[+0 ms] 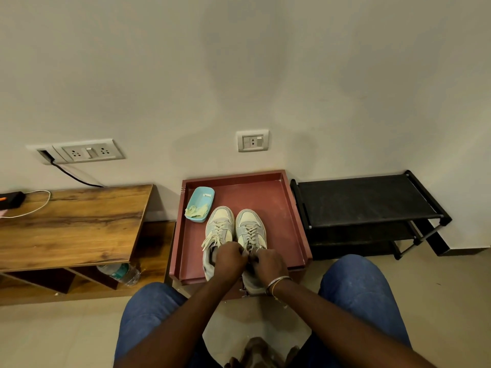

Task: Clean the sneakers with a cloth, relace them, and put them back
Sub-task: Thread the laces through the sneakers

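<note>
A: Holding anything with the left grip (229,257)?

B: Curled tight, knuckles up, pinching the cream flat laces (250,235) at the tongue end of the right-hand pale grey-and-cream low sneaker (249,224).

A: And with the right grip (268,262)?

B: Much the same: folded in on those laces, just beside the left grip and almost touching it. Thin silver bangles (277,281) on the wrist behind it.

A: Where to look for the other pale grey-and-cream sneaker (219,227)?

B: Just left of the left grip, with its collar partly hidden under that grip. Toe pointing away, side by side with the first, with loose lace ends fanned out beside the knuckles.

A: Standing on what?

B: On a maroon square tray with a raised rim (300,221), directly below both grips, with the held sneaker's heel at the near edge.

A: Anything beyond the grips?

B: Past the toes and leftward, a light blue oval plastic dish (203,199) with a crumpled pale yellow cloth (196,210) in its near end. Well left of the grips, a brown wood-grain worktop (71,221). Well right of them, a low black shoe rack (366,200).
</note>
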